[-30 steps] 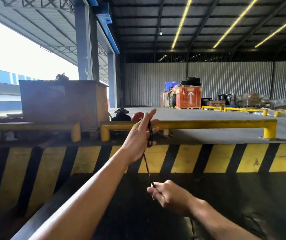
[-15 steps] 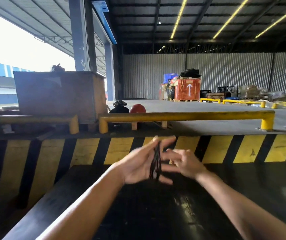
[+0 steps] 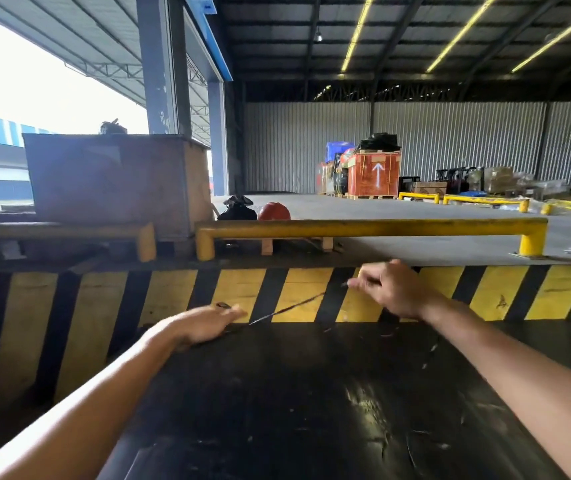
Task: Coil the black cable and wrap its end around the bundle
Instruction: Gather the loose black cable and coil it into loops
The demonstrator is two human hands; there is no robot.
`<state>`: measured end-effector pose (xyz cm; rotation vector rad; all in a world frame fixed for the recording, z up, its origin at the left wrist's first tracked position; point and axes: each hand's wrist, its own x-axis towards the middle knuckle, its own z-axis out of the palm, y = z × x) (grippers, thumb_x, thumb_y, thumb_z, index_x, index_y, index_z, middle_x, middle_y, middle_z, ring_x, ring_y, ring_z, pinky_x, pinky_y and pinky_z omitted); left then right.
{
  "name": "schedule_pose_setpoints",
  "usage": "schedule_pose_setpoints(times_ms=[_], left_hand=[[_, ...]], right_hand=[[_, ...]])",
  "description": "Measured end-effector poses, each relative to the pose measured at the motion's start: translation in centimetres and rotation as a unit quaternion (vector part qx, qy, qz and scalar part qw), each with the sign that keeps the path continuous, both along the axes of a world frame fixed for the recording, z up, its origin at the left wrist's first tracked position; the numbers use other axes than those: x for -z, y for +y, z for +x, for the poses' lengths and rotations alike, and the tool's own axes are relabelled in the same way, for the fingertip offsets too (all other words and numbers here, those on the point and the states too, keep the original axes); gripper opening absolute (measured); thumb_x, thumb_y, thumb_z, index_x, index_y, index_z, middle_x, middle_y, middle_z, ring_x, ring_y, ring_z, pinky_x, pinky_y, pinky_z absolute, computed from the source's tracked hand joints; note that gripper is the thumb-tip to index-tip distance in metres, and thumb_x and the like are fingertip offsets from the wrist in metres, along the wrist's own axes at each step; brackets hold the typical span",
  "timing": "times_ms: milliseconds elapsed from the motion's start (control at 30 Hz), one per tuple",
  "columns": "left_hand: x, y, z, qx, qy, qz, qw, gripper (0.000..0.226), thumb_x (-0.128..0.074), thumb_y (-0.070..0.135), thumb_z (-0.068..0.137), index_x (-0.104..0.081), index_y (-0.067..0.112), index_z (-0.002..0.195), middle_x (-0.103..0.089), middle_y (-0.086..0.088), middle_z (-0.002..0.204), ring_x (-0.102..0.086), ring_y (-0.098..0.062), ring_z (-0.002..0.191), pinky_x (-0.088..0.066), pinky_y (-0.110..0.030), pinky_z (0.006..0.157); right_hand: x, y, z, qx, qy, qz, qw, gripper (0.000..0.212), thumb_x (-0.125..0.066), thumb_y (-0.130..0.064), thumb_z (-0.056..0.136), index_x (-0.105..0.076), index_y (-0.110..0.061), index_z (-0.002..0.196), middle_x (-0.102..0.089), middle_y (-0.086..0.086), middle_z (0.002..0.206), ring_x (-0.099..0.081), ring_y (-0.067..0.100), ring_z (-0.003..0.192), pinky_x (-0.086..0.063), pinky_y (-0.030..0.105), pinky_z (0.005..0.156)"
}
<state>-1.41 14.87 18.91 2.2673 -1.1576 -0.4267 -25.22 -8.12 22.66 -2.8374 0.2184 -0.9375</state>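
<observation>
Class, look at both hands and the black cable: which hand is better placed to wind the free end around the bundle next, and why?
Probably the right hand: it pinches the free end of the black cable, drawn taut and clear to circle. The left hand covers the bundle, so it serves as anchor.

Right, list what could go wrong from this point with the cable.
1. The black cable runs taut between the left hand and the right hand; a harder pull could drag the bundle out of the left grip, which is mostly hidden.
2. The right hand pinches the cable near its end, so little spare shows; it may slip free mid-wrap.
3. Dropped onto the black surface, the thin black cable would be hard to spot.
</observation>
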Motion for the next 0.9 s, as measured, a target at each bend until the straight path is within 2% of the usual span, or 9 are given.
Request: schedule_pose_setpoints(times_ms=[100,200,333,433,533,600,700,800,900], left_hand=[[0.2,-0.7,-5.1,0.105,0.122,0.141,0.977,0.042,-0.03,0.055,0.096,-0.065,0.037,0.11,-0.061,-0.005,0.094,-0.054,-0.007,0.072,-0.042,-0.023,0.067],[0.3,-1.3,-9.4,0.246,0.277,0.113,0.922,0.043,-0.03,0.057,0.094,-0.059,0.042,0.121,-0.056,0.004,0.119,-0.05,-0.012,0.099,-0.039,-0.026,0.087],[-3.2,-2.0,-12.2,0.361,0.479,-0.119,0.791,0.05,-0.028,0.053,0.095,-0.05,0.033,0.136,-0.046,-0.009,0.143,-0.044,-0.031,0.128,-0.039,-0.051,0.099],[-6.6,-2.8,-10.6,0.26,0.519,-0.377,0.722,0.046,-0.031,0.051,0.095,-0.06,0.032,0.125,-0.052,-0.016,0.135,-0.051,-0.031,0.114,-0.047,-0.055,0.088],[-6.5,-3.3,-6.2,0.1,0.357,-0.453,0.811,0.046,-0.027,0.055,0.096,-0.057,0.037,0.126,-0.054,0.0,0.131,-0.048,-0.018,0.114,-0.038,-0.044,0.087],[-4.5,-3.1,-3.3,0.019,0.156,-0.371,0.915,0.052,-0.025,0.059,0.095,-0.051,0.036,0.134,-0.051,0.009,0.116,-0.046,-0.009,0.105,-0.035,-0.034,0.087],[-0.9,-2.7,-0.3,-0.012,-0.077,-0.154,0.985,0.052,-0.023,0.065,0.088,-0.063,0.039,0.109,-0.06,0.004,0.111,-0.053,-0.012,0.1,-0.042,-0.033,0.091],[1.3,-2.9,-1.2,0.071,-0.031,0.014,0.997,0.067,-0.027,0.081,0.077,-0.066,0.038,0.11,-0.068,0.006,0.098,-0.062,-0.007,0.083,-0.046,-0.029,0.074],[1.7,-3.0,-3.7,0.159,0.185,0.054,0.968,0.059,-0.035,0.083,0.072,-0.064,0.049,0.111,-0.063,-0.001,0.111,-0.064,-0.011,0.092,-0.054,-0.033,0.069]], right_hand=[[-1.2,-0.9,1.9,0.037,-0.101,-0.059,0.992,0.026,-0.059,-0.031,0.089,-0.063,-0.01,0.075,-0.063,0.004,0.06,-0.058,0.019,0.05,-0.043,0.028,0.047],[0.8,-1.3,3.3,0.098,-0.156,-0.016,0.983,0.026,-0.056,-0.031,0.092,-0.062,-0.01,0.077,-0.062,0.004,0.061,-0.056,0.017,0.05,-0.036,0.021,0.045],[6.8,0.9,4.7,0.113,0.037,0.076,0.99,0.029,-0.046,-0.037,0.095,-0.062,-0.013,0.089,-0.071,0.01,0.087,-0.066,0.027,0.078,-0.051,0.032,0.064],[10.1,5.6,4.7,0.008,0.074,0.137,0.988,0.038,-0.036,-0.041,0.097,-0.061,-0.014,0.088,-0.071,0.009,0.082,-0.067,0.029,0.078,-0.051,0.039,0.072],[9.6,7.8,3.9,-0.038,0.136,0.118,0.983,0.031,-0.037,-0.041,0.097,-0.053,-0.018,0.083,-0.068,0.01,0.073,-0.063,0.026,0.067,-0.046,0.037,0.06],[7.4,6.8,3.6,-0.026,0.155,0.075,0.985,0.029,-0.041,-0.036,0.097,-0.051,-0.017,0.079,-0.068,0.011,0.076,-0.063,0.026,0.069,-0.046,0.036,0.058],[3.9,4.0,3.0,0.001,0.126,0.054,0.991,0.03,-0.046,-0.035,0.096,-0.063,-0.011,0.092,-0.071,0.013,0.088,-0.065,0.026,0.078,-0.054,0.045,0.072],[2.2,2.2,3.4,0.016,0.073,0.016,0.997,0.03,-0.049,-0.038,0.094,-0.064,-0.012,0.089,-0.071,0.009,0.079,-0.064,0.024,0.07,-0.055,0.042,0.065],[1.6,1.5,4.8,0.037,0.007,-0.033,0.999,0.027,-0.05,-0.042,0.092,-0.061,-0.018,0.088,-0.069,0.002,0.073,-0.061,0.016,0.06,-0.047,0.028,0.051]])
